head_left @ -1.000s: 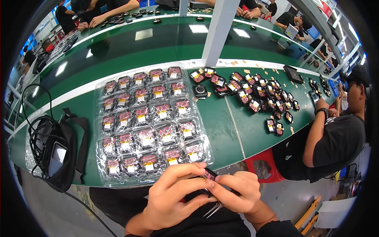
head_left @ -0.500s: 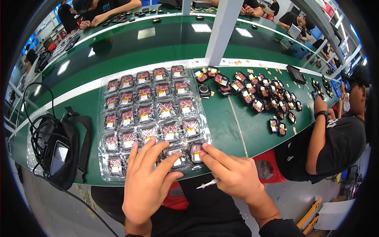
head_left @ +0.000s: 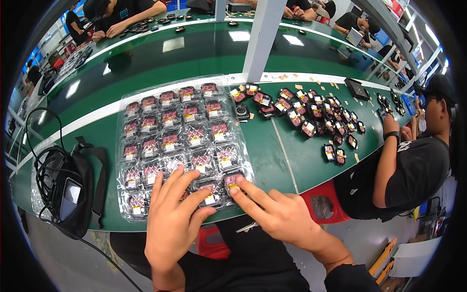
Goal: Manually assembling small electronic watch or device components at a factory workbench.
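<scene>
While your two hands work over the near edge of the clear plastic tray (head_left: 244,156), the head view shows the dark unit (head_left: 232,181) at its near right corner, where two fingertips of your right hand (head_left: 282,214) touch it. That same hand appears to grip the tweezers (head_left: 247,227) under the palm, their tips poking out toward your left. Your left hand (head_left: 172,214) is spread and grasps nothing, covering part of the near row; whether its fingertips press on the units there, you cannot tell from this angle. The tray lies close to the near edge of the bench (head_left: 272,163), so a hard push could tip or slide it. If the unit sits crooked, pressing on one side might pop it out, and a careless turn of your wrist could let those metal tips scratch a neighbouring unit
</scene>
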The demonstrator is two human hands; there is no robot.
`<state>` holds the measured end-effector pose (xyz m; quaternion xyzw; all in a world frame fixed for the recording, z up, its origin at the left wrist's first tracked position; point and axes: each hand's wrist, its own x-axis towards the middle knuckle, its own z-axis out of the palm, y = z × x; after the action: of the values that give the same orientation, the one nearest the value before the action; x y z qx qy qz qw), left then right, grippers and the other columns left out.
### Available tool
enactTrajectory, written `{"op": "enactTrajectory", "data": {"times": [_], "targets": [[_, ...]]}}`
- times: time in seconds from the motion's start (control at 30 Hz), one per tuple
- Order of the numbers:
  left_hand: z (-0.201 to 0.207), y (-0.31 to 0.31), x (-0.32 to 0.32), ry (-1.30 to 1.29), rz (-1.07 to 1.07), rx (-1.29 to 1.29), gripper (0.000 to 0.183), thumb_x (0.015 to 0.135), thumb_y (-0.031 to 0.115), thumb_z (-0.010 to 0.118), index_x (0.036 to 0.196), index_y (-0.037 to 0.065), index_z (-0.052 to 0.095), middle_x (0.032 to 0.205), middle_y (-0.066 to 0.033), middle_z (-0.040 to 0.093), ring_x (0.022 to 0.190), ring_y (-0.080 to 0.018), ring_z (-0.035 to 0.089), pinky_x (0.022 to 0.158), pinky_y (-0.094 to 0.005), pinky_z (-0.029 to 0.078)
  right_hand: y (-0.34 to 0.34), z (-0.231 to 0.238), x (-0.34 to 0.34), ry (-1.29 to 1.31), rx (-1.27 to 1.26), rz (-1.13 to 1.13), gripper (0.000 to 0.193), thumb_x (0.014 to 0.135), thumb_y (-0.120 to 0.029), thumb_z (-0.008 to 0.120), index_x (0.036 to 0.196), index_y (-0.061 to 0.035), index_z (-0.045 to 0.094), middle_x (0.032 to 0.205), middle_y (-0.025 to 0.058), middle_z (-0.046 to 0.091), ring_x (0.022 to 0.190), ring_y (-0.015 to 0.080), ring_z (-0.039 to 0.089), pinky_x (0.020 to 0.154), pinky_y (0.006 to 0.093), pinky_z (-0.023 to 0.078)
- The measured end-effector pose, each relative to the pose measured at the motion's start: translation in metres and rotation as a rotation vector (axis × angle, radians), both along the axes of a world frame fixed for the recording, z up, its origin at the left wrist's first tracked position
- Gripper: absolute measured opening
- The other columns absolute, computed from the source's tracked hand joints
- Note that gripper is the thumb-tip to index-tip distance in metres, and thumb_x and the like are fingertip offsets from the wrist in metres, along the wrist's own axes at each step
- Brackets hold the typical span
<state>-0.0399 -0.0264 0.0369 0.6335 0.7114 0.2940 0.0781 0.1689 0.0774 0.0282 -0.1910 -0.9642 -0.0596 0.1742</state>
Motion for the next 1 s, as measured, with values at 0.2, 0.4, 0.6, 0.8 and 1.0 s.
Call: {"op": "enactTrajectory", "data": {"times": [0.2,0.4,0.6,0.8,1.0], "targets": [[0.001,0.003,0.004,0.012,0.006,-0.016,0.038,0.070,0.017,0.083,0.107,0.009,0.076,0.130,-0.0104,0.063,0.131,-0.0365,0.052,0.115,-0.0569,0.031,-0.002,-0.004,0.001,0.014,-0.094,-0.064,0.055,0.074,-0.003,0.061,0.128,-0.0134,0.068,0.137,0.0013,0.064,0.052,0.0084,0.049,0.046,0.0230,0.046],[0.002,0.000,0.007,-0.038,0.033,-0.023,0.039,0.068,0.008,0.082,0.107,0.008,0.075,0.131,-0.0116,0.062,0.132,-0.0370,0.052,0.117,-0.0557,0.028,0.003,-0.002,0.013,-0.043,-0.428,-0.001,0.066,0.077,0.003,0.061,0.140,-0.0142,0.057,0.155,0.0152,0.042,0.069,0.0258,0.068,0.053,0.0350,0.055],[0.005,-0.003,0.006,-0.040,0.063,-0.045,0.038,0.069,0.008,0.082,0.106,0.006,0.075,0.131,-0.0127,0.062,0.133,-0.0377,0.051,0.118,-0.0550,0.028,0.024,-0.013,0.060,0.398,-0.182,-0.766,0.061,0.076,0.012,0.056,0.135,-0.0005,0.054,0.142,0.0249,0.046,0.083,0.0386,0.069,0.065,0.0426,0.057],[0.006,-0.002,0.006,-0.038,0.048,-0.043,0.043,0.070,0.014,0.084,0.110,0.006,0.072,0.130,-0.0130,0.062,0.133,-0.0387,0.050,0.116,-0.0575,0.029,0.024,-0.026,0.081,0.296,-0.199,-0.890,0.033,0.087,-0.008,0.074,0.118,-0.0046,0.064,0.138,0.0204,0.053,0.080,0.0391,0.068,0.068,0.0434,0.055],[0.011,-0.003,0.008,-0.006,0.048,0.260,0.036,0.071,0.014,0.085,0.104,0.006,0.074,0.116,-0.0138,0.066,0.121,-0.0396,0.059,0.104,-0.0536,0.044,0.025,-0.026,0.071,0.427,-0.358,-0.610,0.026,0.079,-0.004,0.080,0.096,-0.0038,0.061,0.122,0.0173,0.066,0.074,0.0327,0.068,0.062,0.0380,0.054]]}}
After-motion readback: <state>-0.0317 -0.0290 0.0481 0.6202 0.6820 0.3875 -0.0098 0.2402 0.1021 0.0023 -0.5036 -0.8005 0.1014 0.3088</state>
